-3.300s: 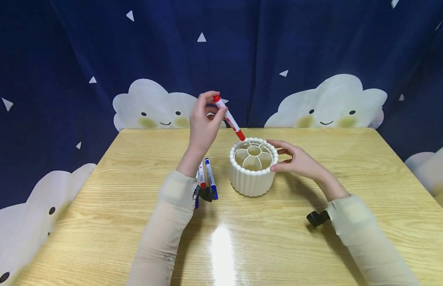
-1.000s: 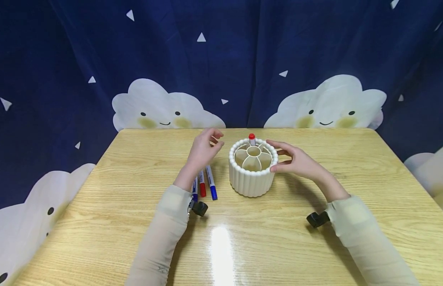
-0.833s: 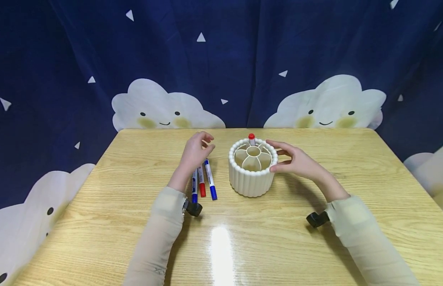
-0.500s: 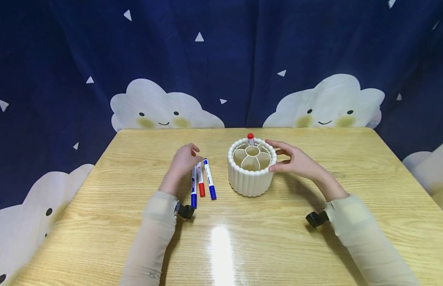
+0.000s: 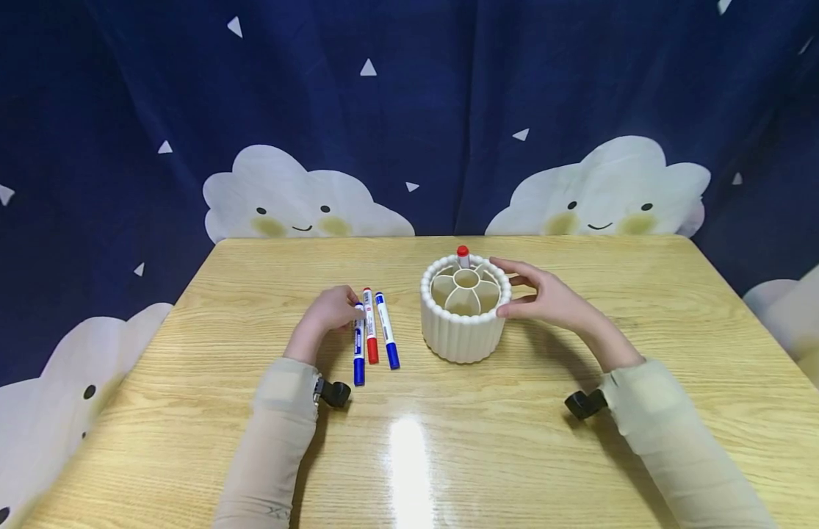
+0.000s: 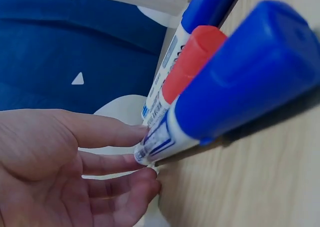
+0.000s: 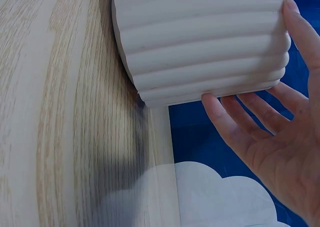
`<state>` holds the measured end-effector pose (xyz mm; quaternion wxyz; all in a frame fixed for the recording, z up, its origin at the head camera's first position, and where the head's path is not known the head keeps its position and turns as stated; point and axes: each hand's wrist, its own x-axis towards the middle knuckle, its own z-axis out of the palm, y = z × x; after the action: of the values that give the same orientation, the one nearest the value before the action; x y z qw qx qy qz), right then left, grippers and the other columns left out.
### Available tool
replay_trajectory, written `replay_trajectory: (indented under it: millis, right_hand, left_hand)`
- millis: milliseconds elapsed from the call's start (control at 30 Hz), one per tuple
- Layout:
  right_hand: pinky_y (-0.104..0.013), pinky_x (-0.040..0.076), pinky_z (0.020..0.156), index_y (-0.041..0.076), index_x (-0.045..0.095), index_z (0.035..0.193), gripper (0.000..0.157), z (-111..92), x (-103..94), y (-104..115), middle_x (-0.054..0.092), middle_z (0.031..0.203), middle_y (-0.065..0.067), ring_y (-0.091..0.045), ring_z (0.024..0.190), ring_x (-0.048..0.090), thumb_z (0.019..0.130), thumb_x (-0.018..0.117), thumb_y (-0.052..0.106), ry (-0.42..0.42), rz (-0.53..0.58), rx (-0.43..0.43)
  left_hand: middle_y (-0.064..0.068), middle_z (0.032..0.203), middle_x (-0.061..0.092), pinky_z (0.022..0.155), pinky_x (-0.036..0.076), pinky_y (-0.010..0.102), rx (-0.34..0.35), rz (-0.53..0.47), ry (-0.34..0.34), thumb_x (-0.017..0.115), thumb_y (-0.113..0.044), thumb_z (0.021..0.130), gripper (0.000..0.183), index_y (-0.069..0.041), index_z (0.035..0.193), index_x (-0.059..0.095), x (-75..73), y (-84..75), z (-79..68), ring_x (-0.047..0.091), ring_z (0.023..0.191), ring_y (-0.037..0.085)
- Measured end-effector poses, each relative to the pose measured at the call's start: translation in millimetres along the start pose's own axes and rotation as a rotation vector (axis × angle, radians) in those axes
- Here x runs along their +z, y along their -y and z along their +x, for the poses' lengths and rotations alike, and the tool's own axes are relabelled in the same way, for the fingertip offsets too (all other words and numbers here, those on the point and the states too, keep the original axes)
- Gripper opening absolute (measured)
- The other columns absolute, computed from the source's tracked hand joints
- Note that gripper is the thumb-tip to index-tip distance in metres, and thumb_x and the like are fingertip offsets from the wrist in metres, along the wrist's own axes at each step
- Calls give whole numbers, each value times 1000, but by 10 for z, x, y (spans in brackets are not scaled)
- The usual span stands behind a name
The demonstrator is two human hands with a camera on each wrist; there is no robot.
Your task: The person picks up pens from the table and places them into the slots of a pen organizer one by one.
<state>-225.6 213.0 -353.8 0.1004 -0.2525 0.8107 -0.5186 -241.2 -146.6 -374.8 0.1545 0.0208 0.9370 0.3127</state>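
Note:
My left hand [image 5: 330,308] pinches the far end of a blue-capped marker [image 5: 359,360], the leftmost of three lying on the table. In the left wrist view the thumb and forefinger meet at the plain end of this blue marker [image 6: 240,72]. Just right of it lie a red marker [image 5: 372,334] and a second blue marker [image 5: 388,334]. My right hand [image 5: 548,297] holds the right side of a white ribbed pen holder [image 5: 460,339], thumb and fingers spread along its rim. One red-ended marker [image 5: 463,257] stands in a rear compartment of the holder.
The holder has petal-shaped compartments round a central ring. A light wooden table [image 5: 515,455] carries everything, and its far edge meets a dark blue curtain [image 5: 422,110] with white clouds. Black wrist cameras [image 5: 335,394] hang from both sleeves.
My left hand has let go of the red marker, now standing in the holder, then moved left and down to the leftmost blue marker. My right hand has stayed on the holder.

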Motion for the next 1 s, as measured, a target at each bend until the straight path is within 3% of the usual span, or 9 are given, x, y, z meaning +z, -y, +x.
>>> replay_trajectory:
  millis: [333,500,667,1000]
  right_hand:
    - [-25,49,87,15,34,140,77,1,-3,2,39,138,-7,-26,116,42,75,74,13,-2,-1,-3]
    - [-24,49,86,15,34,140,77,3,1,-4,38,138,-7,-26,116,42,74,74,13,0,5,-7]
    - [-24,49,86,16,34,140,77,1,3,-12,37,140,-6,-27,117,42,75,74,13,4,5,-4]
    - [-24,49,86,16,34,141,77,4,-1,7,38,139,-7,-27,116,41,75,74,13,7,11,2]
  left_hand:
    - [17,96,62,57,53,27,19,-95,-82,57,-10,80,34,5,111,56,47,21,55,59,62,17]
    - [18,99,59,57,53,27,26,-103,-157,58,-13,83,38,1,118,52,-29,-22,31,59,63,19]
    - [16,104,57,59,48,26,53,-108,-246,57,-13,83,36,-5,118,52,-127,-136,-7,55,76,22]
    - [13,98,61,62,49,30,245,-200,-448,58,-9,81,36,-8,117,53,-243,-333,7,59,79,25]
